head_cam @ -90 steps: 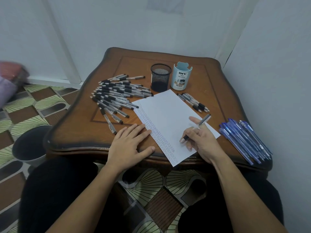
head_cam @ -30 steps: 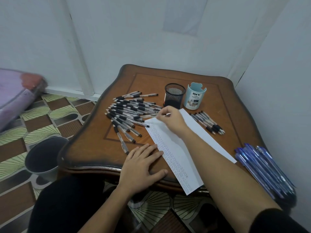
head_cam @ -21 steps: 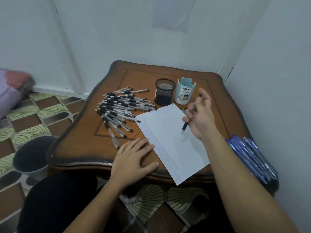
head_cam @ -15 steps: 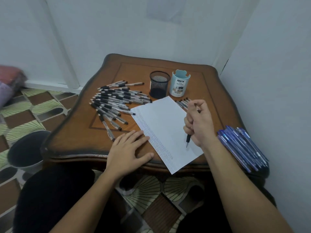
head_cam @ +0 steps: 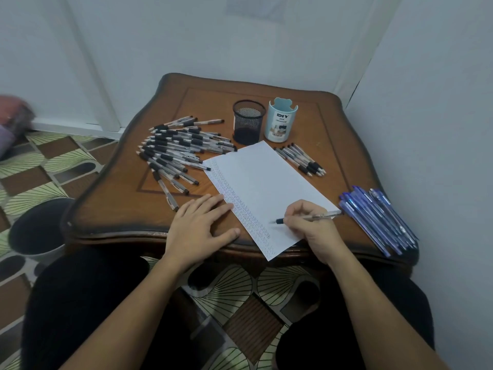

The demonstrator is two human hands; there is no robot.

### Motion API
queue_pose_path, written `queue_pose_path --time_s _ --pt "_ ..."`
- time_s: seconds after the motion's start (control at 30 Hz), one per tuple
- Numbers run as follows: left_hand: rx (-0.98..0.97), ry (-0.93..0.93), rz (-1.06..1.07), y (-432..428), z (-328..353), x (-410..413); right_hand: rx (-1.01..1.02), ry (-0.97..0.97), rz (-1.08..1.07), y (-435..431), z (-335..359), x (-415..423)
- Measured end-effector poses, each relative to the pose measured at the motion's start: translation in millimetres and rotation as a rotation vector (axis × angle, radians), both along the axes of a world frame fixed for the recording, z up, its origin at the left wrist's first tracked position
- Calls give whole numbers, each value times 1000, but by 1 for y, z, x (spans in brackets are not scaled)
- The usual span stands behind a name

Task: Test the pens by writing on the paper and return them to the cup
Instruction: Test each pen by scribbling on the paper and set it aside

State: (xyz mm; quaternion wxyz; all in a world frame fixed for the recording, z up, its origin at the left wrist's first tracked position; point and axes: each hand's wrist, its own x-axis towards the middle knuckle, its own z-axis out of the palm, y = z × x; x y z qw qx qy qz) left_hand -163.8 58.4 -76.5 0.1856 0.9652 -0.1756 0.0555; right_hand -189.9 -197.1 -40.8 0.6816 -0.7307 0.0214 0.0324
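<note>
I recorded the right hand (head_cam: 313, 228), fingers (head_cam: 296, 209) pinched round the pen (head_cam: 321, 216), whose long axis ran left-right, tip pointing left onto the paper (head_cam: 261, 180), while the left hand (head_cam: 197, 225) lay flat, fingers straight, at its edge.

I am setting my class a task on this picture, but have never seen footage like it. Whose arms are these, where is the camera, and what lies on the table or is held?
No machine: these are a person's two bare hands, filmed by a wide-angle camera worn on their head, looking forward and down. On the table lies a sheet of paper with rows of small marks down its left side. The left hand rests flat, fingertips at the paper's edge. The right hand holds a pen, tip at the paper. Left of the paper lies a pile of black-grip pens, right of it a small group of pens, and blue pens at the table's right edge. Behind stand a black mesh cup and a light blue cup.
</note>
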Motion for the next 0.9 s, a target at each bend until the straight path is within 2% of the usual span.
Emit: queue_pose_path --time_s 0.23,0.9 --pt "6 4 5 0 0 0 -229 9 61 3 -1 -6" --pt "10 -8 12 -1 0 -1 -330 -57 65 5 -12 -7"
